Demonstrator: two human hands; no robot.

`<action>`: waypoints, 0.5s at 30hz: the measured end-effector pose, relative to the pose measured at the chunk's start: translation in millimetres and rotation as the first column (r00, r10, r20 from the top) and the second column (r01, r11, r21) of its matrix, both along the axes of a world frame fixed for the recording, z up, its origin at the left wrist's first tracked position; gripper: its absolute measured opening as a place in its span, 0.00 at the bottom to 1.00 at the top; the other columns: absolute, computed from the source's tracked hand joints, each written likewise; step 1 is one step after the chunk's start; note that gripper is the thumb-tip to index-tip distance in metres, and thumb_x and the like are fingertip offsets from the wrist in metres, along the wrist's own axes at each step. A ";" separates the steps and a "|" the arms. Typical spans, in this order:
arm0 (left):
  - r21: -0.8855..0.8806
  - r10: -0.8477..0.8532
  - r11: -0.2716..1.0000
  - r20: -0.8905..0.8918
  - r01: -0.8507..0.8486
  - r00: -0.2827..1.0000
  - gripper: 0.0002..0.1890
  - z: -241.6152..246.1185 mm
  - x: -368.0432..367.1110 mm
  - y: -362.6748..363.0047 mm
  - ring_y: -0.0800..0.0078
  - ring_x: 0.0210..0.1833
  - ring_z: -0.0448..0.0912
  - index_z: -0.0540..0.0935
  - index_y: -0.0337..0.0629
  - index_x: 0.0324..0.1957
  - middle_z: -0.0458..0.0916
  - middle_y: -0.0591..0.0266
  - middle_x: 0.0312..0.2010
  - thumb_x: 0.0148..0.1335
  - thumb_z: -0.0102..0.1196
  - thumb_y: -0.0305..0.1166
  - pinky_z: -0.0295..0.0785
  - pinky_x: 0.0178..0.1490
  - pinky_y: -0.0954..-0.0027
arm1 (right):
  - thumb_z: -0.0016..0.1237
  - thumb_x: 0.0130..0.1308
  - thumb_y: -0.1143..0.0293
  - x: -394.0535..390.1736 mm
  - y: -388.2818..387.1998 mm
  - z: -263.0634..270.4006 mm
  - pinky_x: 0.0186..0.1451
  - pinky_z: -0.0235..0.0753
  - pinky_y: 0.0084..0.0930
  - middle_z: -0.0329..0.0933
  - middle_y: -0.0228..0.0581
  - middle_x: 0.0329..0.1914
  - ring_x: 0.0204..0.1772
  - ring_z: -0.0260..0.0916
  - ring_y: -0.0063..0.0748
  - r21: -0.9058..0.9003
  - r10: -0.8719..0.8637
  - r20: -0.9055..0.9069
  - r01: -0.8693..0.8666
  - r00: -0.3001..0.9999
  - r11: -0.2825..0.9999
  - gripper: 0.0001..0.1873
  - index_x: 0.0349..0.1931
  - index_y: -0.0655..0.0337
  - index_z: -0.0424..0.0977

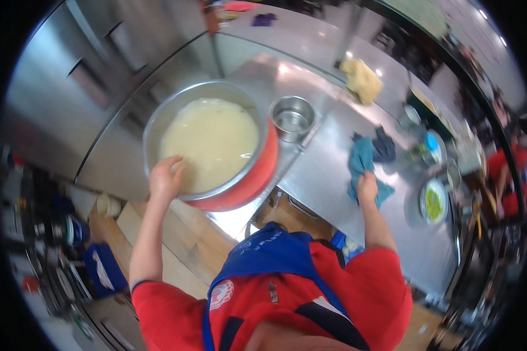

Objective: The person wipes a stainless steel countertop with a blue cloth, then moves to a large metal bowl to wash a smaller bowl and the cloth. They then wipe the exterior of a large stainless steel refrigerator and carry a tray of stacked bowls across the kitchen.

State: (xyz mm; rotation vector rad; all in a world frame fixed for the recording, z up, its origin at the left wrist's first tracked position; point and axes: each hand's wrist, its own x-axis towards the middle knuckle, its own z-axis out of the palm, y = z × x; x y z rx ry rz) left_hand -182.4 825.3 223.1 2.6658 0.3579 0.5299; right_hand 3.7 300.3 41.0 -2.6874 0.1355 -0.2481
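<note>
A wide metal pot [189,94] holds a pale yellowish liquid [213,136] and sits in or on a red round base [263,173]. My left hand [164,179] is at the pot's near left rim, fingers apart, with the thumb and fingertips over the inside edge; whether they touch the rim I cannot tell. Off to the right, my right hand [366,186] grips a teal cloth [361,153] on the steel table [320,175]. Just beyond that cloth lies a dark grey cloth [384,147].
A small steel pot [292,118] stands right of the big one. A yellow cloth [362,81] lies by the glass partition. On the right are a white bowl of chopped greens [433,204] and a blue-capped container [430,142]. Steel cabinet doors [92,66] rise at left.
</note>
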 end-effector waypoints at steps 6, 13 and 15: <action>0.143 -0.075 0.987 0.046 0.068 0.996 0.14 3.0 -1.2 1.1 0.59 0.49 0.73 0.78 0.41 0.41 0.78 0.54 0.42 0.49 0.57 0.30 0.61 0.57 0.59 | 0.41 0.63 0.62 49.2 50.5 113.5 0.48 0.67 0.25 0.72 0.38 0.41 0.42 0.69 0.30 0.919 0.067 0.197 -0.208 0.978 0.334 0.17 0.44 0.67 0.68; -0.097 -0.007 0.995 0.322 0.040 0.947 0.19 30.0 4.0 -15.7 0.61 0.56 0.68 0.73 0.40 0.48 0.73 0.53 0.50 0.53 0.55 0.32 0.62 0.58 0.63 | 0.36 0.66 0.63 27.9 238.9 302.1 0.50 0.70 0.26 0.71 0.38 0.46 0.46 0.70 0.29 0.951 0.677 0.277 -0.296 0.681 -0.092 0.17 0.49 0.65 0.67; -0.369 0.116 0.929 0.377 0.034 0.919 0.20 35.4 10.6 -12.4 0.60 0.57 0.68 0.72 0.39 0.49 0.72 0.51 0.51 0.53 0.55 0.31 0.63 0.57 0.65 | 0.38 0.65 0.64 31.7 293.0 307.1 0.48 0.70 0.24 0.72 0.38 0.41 0.43 0.70 0.27 0.956 0.772 0.104 -0.277 0.627 0.097 0.16 0.46 0.66 0.69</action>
